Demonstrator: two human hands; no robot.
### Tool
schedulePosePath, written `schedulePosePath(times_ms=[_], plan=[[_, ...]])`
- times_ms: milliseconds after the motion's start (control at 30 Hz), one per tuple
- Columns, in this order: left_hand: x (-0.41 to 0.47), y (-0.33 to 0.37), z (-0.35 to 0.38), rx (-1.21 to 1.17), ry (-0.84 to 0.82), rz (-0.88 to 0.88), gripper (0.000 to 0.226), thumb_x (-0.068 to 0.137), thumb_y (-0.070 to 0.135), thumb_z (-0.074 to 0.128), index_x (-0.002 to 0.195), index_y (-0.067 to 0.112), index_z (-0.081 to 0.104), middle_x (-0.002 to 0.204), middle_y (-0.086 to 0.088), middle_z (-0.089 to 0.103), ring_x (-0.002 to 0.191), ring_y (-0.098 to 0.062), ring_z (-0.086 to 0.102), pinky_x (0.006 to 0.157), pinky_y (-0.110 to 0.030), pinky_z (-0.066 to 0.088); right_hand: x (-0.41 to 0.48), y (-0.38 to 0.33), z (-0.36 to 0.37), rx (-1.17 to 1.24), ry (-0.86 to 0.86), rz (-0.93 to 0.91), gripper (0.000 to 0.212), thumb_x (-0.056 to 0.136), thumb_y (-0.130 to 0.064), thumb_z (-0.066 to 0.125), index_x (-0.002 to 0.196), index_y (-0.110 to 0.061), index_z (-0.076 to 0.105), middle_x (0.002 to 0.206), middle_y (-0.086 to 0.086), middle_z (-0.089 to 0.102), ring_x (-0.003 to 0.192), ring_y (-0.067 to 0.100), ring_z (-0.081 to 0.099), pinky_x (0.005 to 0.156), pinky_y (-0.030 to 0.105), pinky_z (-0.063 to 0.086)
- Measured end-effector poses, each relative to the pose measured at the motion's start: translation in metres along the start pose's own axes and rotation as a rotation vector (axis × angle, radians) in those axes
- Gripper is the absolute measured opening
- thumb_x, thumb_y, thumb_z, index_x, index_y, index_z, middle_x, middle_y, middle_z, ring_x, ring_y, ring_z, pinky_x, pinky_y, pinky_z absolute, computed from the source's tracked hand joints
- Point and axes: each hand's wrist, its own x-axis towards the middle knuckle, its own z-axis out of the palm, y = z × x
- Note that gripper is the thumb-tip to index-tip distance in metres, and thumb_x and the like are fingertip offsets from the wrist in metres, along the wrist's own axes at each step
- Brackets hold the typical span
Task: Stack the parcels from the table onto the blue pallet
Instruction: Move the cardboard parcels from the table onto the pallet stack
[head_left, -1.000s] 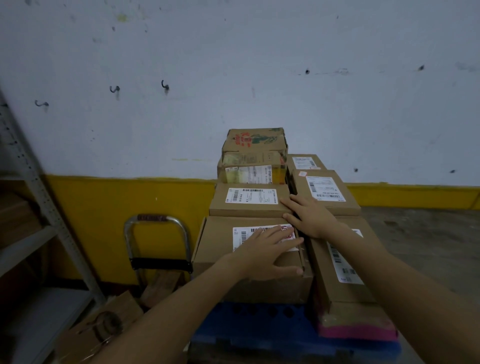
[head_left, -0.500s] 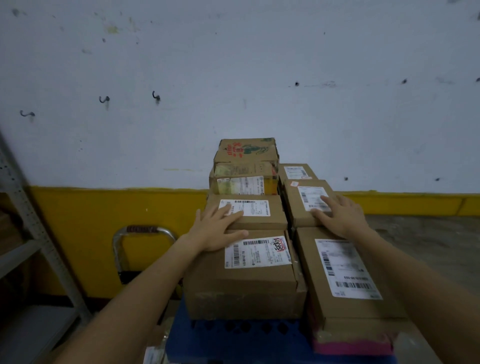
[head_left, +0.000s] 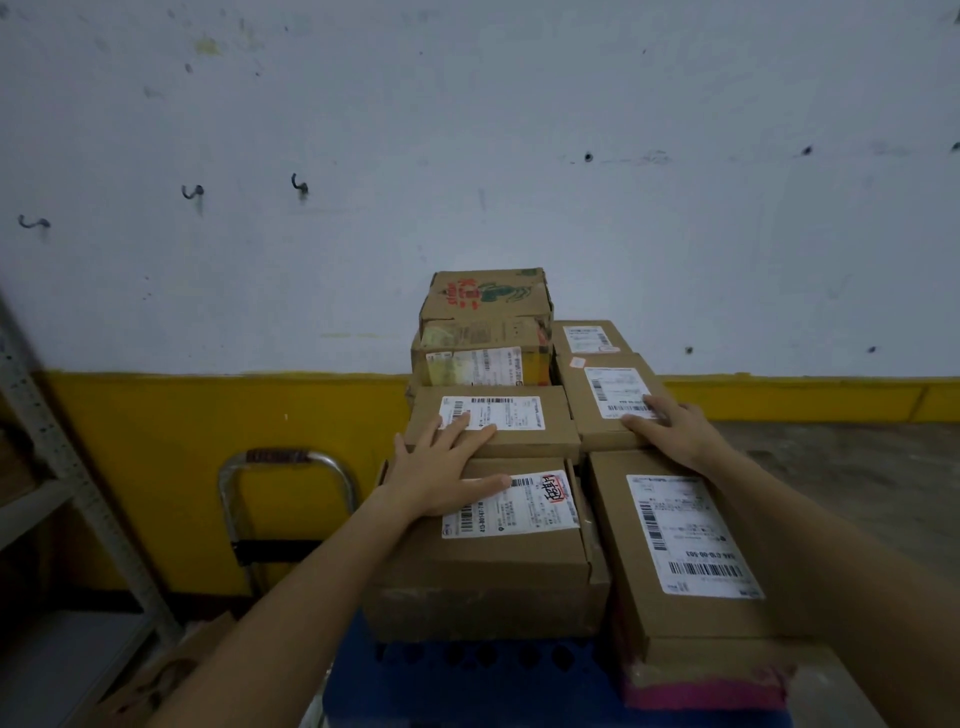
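My left hand (head_left: 441, 470) lies flat with fingers spread, palm on the front left parcel (head_left: 483, 566) and fingertips reaching onto the smaller parcel (head_left: 545, 439) behind it. My right hand (head_left: 675, 431) is flat and relaxed too, pressing the near edge of the middle right parcel (head_left: 576, 415); neither hand grips anything. The long parcel (head_left: 685, 540) lies beside my right forearm. All sit packed together on the blue pallet (head_left: 467, 691), a printed box (head_left: 488, 299) stacked highest at the back near the wall (head_left: 208, 441). A metal trolley handle (head_left: 288, 460) stands to the left.
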Motion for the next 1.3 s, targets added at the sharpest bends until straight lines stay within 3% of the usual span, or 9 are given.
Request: schedulePosePath(times_ms=[167,333,500,600,800,933,1033,1133,1300], plan=[[0.001,-0.009,-0.007,-0.232,0.177,-0.152,0.075,0.082,0.075,0.028,0.146,0.044,0.006,0.159,0.007,-0.002,0.146,-0.026,-0.005,0.111,-0.061,-0.002,0.007,0.003,-0.009,0.195,0.037,-0.015,0.063,0.09,-0.044,0.054,0.143,-0.017,0.033,0.144,0.014,0.042,0.128,0.032,0.043,0.102,0.042,0.036],[-0.004,-0.029,-0.017,-0.983,0.071,-0.448,0.092,0.085,0.059,0.05,0.15,0.021,-0.002,0.155,-0.01,0.023,0.134,-0.032,0.038,0.102,-0.04,0.04,0.015,0.013,-0.01,0.357,0.037,0.122,0.064,0.09,-0.042,0.054,0.144,-0.016,0.032,0.144,0.014,0.041,0.125,0.032,0.044,0.094,0.039,0.037],[-0.003,-0.024,-0.021,-1.03,0.07,-0.31,0.068,0.092,0.034,0.054,0.147,0.018,0.018,0.143,-0.006,0.042,0.099,-0.013,0.052,0.063,-0.015,0.046,0.022,0.013,-0.005,0.407,0.001,0.147,0.059,0.091,-0.04,0.052,0.142,-0.016,0.034,0.137,0.015,0.048,0.116,0.032,0.05,0.085,0.036,0.04],[-0.002,-0.018,-0.02,-1.062,0.107,-0.263,0.059,0.095,0.025,0.051,0.146,0.019,0.023,0.142,-0.006,0.045,0.103,-0.014,0.049,0.078,-0.022,0.046,0.024,0.013,-0.005,0.4,0.004,0.155,0.058,0.092,-0.04,0.051,0.142,-0.017,0.035,0.137,0.014,0.047,0.115,0.031,0.05,0.085,0.036,0.039],[-0.007,-0.015,-0.023,-0.947,0.118,-0.274,0.068,0.094,0.033,0.051,0.149,0.017,0.014,0.15,-0.007,0.033,0.121,-0.017,0.043,0.088,-0.022,0.037,0.024,0.016,-0.006,0.377,-0.001,0.145,0.064,0.09,-0.046,0.051,0.144,-0.017,0.031,0.141,0.014,0.044,0.119,0.031,0.049,0.09,0.037,0.04],[-0.023,-0.026,-0.019,-0.548,0.127,-0.299,0.089,0.082,0.062,0.052,0.15,0.031,0.004,0.159,-0.005,0.002,0.145,-0.029,0.008,0.114,-0.048,0.018,0.016,0.026,-0.009,0.413,0.007,0.121,0.081,0.083,-0.055,0.057,0.148,-0.025,0.02,0.147,0.012,0.037,0.12,0.031,0.049,0.088,0.037,0.042],[-0.044,-0.008,-0.013,-0.24,0.16,0.033,0.091,0.072,0.08,0.042,0.146,0.043,0.005,0.158,0.009,-0.003,0.145,-0.018,-0.001,0.116,-0.049,0.007,0.006,0.033,-0.01,0.458,-0.031,0.079,0.086,0.078,-0.056,0.063,0.147,-0.031,0.019,0.144,0.009,0.04,0.103,0.023,0.053,0.07,0.03,0.044],[-0.056,0.026,-0.006,-0.147,-0.013,0.35,0.09,0.066,0.087,0.036,0.141,0.055,0.0,0.156,0.02,-0.005,0.143,-0.007,-0.01,0.112,-0.049,-0.006,0.001,0.035,-0.01,0.412,-0.029,0.019,0.088,0.075,-0.055,0.065,0.147,-0.032,0.02,0.145,0.008,0.039,0.113,0.022,0.052,0.084,0.033,0.045],[-0.054,0.05,0.008,-0.042,-0.2,0.371,0.088,0.074,0.076,0.047,0.14,0.055,-0.006,0.156,0.016,-0.013,0.143,-0.015,-0.018,0.108,-0.06,-0.012,-0.004,0.028,-0.006,0.317,-0.052,-0.063,0.087,0.074,-0.051,0.07,0.146,-0.03,0.025,0.14,0.003,0.045,0.1,0.011,0.053,0.075,0.025,0.043]])
